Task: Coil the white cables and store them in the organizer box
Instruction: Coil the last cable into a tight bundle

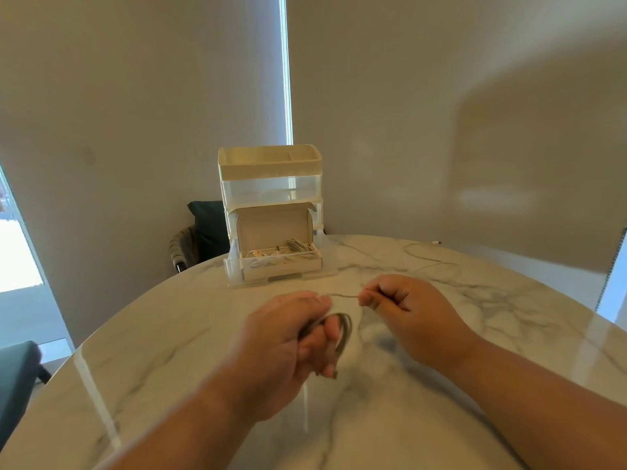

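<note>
From the head view, the left hand curls around a bundle of oval loops of thin white cable. The right hand pinches the taut strand between thumb and bent fingers. Beyond it, slack cable snakes across the glossy, grey-veined marble table. At the round table's far edge sits the organizer box, a matte rectangular carton with its flap lid upright and coiled cables inside. It is nested in a clear tiered plastic stand. A dark chair stands behind
</note>
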Motion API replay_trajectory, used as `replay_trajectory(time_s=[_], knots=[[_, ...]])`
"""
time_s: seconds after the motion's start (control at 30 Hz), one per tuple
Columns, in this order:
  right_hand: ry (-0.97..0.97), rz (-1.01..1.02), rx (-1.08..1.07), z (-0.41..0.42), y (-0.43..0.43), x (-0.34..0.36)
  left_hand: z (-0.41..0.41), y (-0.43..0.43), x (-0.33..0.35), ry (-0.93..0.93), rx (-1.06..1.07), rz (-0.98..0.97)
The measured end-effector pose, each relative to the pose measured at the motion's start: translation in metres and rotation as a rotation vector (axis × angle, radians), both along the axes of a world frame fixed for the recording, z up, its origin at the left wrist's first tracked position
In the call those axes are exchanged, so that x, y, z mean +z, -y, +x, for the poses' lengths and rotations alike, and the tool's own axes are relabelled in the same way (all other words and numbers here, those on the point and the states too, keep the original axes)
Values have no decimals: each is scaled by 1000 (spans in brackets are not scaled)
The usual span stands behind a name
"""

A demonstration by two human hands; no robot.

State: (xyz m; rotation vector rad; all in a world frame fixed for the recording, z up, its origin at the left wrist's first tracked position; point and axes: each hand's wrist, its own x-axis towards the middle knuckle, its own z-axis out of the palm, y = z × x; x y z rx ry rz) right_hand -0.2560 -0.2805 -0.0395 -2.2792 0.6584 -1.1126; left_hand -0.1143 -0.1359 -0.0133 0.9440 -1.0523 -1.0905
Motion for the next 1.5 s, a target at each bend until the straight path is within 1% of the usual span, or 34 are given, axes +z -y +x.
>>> replay_trajectory(time_s=[0.07, 0.13, 0.2, 0.33, 0.4, 0.5, 0.6, 0.67, 0.77, 0.87, 1.0, 1.23, 1.37, 1.43, 1.5], knots=[[-98, 43, 21, 1, -1, -4, 4, 1, 4, -102, 78, -9], [-187, 79, 44, 3, -5, -6, 9, 0, 8, -203, 110, -30], [-234, 115, 94, 7, -11, -7, 12, -1, 11, -280, 142, -60], [-335, 124, 196, 16, -27, -6, 18, -1, 14, -409, 212, -99], [-327, 116, 198, 17, -32, -4, 20, -2, 14, -449, 217, -112], [-292, 131, 161, 14, -31, 0, 18, -4, 15, -462, 206, -104], [-223, 163, 154, 13, -35, -2, 18, -3, 16, -475, 238, -101], [-197, 186, 187, 16, -43, -3, 21, -1, 17, -546, 256, -121], [-288, 192, 290, 22, -59, -4, 30, 1, 17, -639, 269, -140], [-306, 183, 291, 23, -62, -4, 35, 2, 15, -671, 293, -135], [-328, 222, 261, 20, -63, -2, 36, 9, 13, -670, 304, -97], [-288, 188, 234, 19, -65, 2, 35, 14, 5, -543, 304, -53], [-318, 133, 235, 17, -67, 4, 41, 19, 2, -492, 415, -17], [-340, 58, 214, 17, -69, 7, 44, 21, -2, -457, 461, 14], [-361, -31, 204, 17, -72, 10, 43, 22, -6, -378, 487, 46]])
